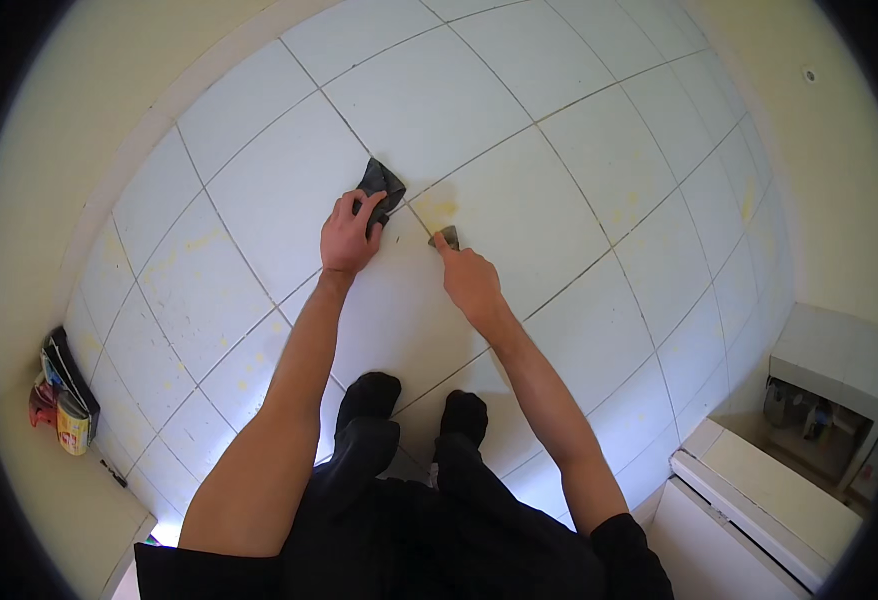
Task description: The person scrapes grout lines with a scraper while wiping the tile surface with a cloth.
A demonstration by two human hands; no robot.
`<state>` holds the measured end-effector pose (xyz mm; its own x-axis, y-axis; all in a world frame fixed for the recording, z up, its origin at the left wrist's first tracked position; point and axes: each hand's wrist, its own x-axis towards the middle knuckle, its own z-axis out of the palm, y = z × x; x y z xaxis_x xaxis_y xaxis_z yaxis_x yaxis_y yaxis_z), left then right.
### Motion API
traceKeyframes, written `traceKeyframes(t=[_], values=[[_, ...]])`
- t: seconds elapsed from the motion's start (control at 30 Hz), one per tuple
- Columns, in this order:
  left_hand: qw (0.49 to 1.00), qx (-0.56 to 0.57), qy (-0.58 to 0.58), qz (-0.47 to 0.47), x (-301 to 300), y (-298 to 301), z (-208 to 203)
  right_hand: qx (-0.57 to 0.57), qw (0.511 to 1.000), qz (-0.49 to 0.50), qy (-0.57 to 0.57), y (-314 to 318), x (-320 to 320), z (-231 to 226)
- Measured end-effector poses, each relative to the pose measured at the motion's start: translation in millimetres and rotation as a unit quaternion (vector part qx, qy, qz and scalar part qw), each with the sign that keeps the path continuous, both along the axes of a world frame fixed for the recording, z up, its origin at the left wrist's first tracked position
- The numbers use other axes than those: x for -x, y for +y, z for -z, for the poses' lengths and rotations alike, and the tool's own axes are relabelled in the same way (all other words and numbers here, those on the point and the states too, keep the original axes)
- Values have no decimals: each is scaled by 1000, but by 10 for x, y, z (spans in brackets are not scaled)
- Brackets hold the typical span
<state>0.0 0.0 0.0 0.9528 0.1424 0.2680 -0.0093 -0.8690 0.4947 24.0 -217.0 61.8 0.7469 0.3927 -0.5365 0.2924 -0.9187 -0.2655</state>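
On tiles (529,200): right fingers (448,252) grip scraper (451,235), angled forward-left; left fingers (368,206) clutch black cloth (385,180), long axis forward.

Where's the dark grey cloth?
In the head view, the dark grey cloth is under the left hand on pale floor tiles, left of the yellow smear.

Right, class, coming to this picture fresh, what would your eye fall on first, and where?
Probably the hands near the middle: the left hand gripping a dark cloth, the right hand holding a small scraper-like tool. Just beyond that tool, a yellow smear stands out on the pale tiled floor.
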Motion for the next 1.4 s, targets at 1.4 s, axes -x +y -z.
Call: traceKeyframes(t=[1.4], values=[[1000, 18, -9, 0, 45, -119, 18, -16, 1000, 18, -15, -161, -2, 4]])
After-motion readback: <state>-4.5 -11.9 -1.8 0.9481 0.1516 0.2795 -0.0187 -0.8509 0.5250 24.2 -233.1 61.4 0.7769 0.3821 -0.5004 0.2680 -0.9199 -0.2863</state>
